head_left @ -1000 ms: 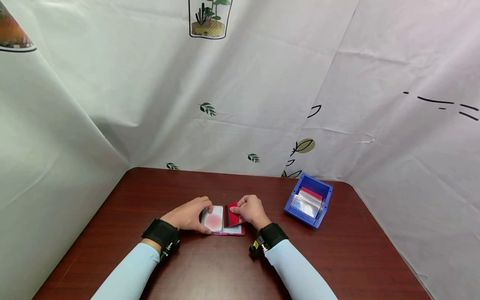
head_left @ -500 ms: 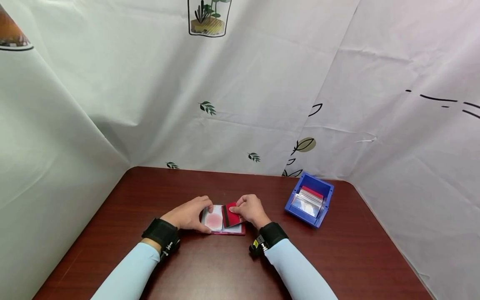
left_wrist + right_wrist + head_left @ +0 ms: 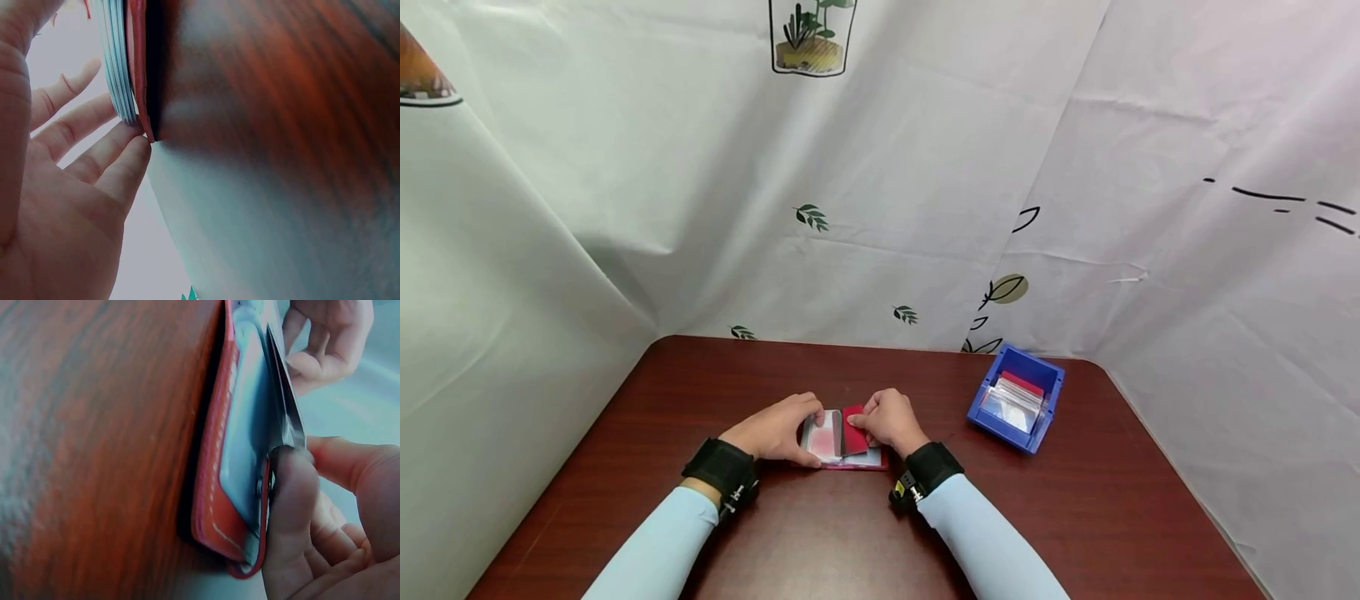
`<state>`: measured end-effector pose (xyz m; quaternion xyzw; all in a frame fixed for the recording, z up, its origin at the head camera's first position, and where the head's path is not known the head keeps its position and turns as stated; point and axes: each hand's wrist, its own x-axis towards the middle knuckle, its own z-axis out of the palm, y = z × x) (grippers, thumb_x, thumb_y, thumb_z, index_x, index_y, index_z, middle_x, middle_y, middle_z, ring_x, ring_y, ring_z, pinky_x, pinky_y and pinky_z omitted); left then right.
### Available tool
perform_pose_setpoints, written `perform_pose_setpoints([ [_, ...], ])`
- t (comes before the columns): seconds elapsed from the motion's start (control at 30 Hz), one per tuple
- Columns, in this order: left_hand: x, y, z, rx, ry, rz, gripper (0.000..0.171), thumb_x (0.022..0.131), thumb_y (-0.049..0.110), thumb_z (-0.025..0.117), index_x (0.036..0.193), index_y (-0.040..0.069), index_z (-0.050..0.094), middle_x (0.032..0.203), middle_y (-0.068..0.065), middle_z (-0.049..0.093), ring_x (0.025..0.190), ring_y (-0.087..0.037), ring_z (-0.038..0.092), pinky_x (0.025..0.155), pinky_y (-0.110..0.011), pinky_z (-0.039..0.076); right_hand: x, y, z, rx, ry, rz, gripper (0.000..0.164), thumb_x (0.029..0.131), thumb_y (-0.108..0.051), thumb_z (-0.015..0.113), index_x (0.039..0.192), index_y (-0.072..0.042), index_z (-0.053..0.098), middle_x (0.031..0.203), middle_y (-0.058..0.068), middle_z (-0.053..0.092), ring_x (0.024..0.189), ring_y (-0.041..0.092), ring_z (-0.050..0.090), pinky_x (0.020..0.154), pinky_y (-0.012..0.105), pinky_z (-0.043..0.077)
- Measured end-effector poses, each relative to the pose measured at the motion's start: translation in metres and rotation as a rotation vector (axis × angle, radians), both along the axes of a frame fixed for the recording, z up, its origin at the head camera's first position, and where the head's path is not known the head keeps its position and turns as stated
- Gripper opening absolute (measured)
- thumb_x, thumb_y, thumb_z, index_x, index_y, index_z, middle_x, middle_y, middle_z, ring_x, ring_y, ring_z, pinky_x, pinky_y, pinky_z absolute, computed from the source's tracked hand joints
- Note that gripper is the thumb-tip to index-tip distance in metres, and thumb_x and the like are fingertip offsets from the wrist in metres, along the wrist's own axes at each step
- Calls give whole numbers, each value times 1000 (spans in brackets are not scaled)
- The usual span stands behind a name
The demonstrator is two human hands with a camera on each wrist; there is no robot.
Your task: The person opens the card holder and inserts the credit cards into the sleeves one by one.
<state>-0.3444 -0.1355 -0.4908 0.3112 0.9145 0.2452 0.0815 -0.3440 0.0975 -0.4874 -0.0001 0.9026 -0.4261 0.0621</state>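
A red card holder [image 3: 850,467] with clear plastic sleeves [image 3: 820,437] lies spread on the table. My left hand [image 3: 775,429] grips its left side, thumb at the near edge and fingers at the far edge. The left wrist view shows fingertips against the stacked sleeve edges [image 3: 112,56] and the red cover [image 3: 140,69]. With thumb and fingers my right hand [image 3: 891,419] pinches a red card [image 3: 853,437] over the right half of the holder. From the right wrist the card [image 3: 284,381] appears edge-on, tilted above a sleeve; the fingers hide its lower end.
A blue box [image 3: 1026,362] stands at the table's back right, with a red holder and clear sleeves [image 3: 1011,408] inside. White patterned cloth [image 3: 925,167] hangs behind and beside the brown table [image 3: 820,533].
My right hand has shifted slightly left with the red card, whose left edge now lies nearer the middle of the holder. My left hand keeps its place.
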Motion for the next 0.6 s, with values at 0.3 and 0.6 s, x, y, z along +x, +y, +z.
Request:
perform_pose_setpoints([
  [0.3, 0, 0, -3, 3, 3, 11, 56, 70, 51, 90, 107, 23, 58, 104, 9, 52, 99, -10, 51, 86, -31, 51, 9, -14, 2, -16, -35, 45, 29, 90, -20, 80, 67, -4, 70, 49, 4, 62, 39, 11, 59, 43, 24, 50],
  [0.6, 1, -2, -1, 15, 51, -10, 56, 70, 48, 91, 106, 21, 59, 104, 7, 55, 97, -12, 52, 85, -31, 50, 13, -26, 10, -30, -36, 119, 34, 97, -12, 68, 64, -2, 70, 51, 5, 63, 40, 10, 60, 44, 24, 50],
])
